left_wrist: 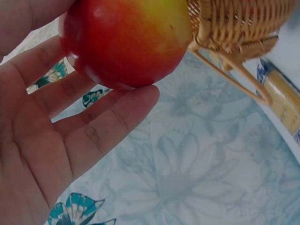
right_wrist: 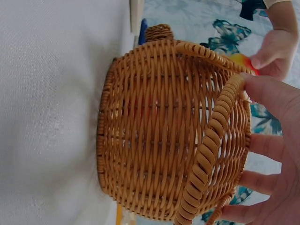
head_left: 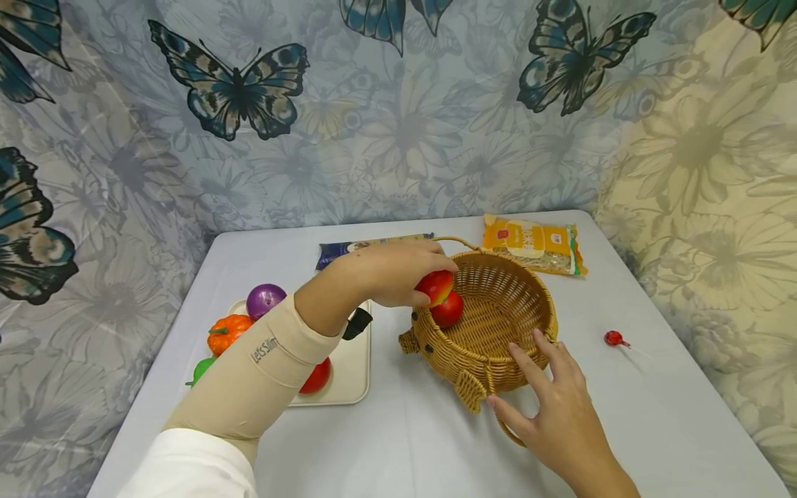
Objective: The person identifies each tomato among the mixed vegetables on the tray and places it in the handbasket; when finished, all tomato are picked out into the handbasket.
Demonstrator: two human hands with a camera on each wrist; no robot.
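A red and yellow apple [left_wrist: 126, 42] is held in the fingers of my left hand [head_left: 398, 273], over the left rim of the wicker basket [head_left: 542, 297]. In the left wrist view the thumb and fingertips lie against the apple's skin. Another round red fruit [head_left: 448, 310] lies inside the basket, just below the held apple. My right hand [head_left: 557, 408] is at the basket's near right side, with fingers spread. Its fingertips rest on the rim, and the thumb touches beside the braided handle [right_wrist: 206, 154], which hangs down outside.
On the left, a cream tray [head_left: 351, 391] bears a purple ball-shaped vegetable [head_left: 266, 301], an orange pumpkin [head_left: 229, 333] and a red fruit [head_left: 317, 377], partly behind my forearm. A yellow food bag [head_left: 535, 242] and a blue packet [head_left: 330, 254] lie behind the basket; a red lollipop [head_left: 614, 338] lies right.
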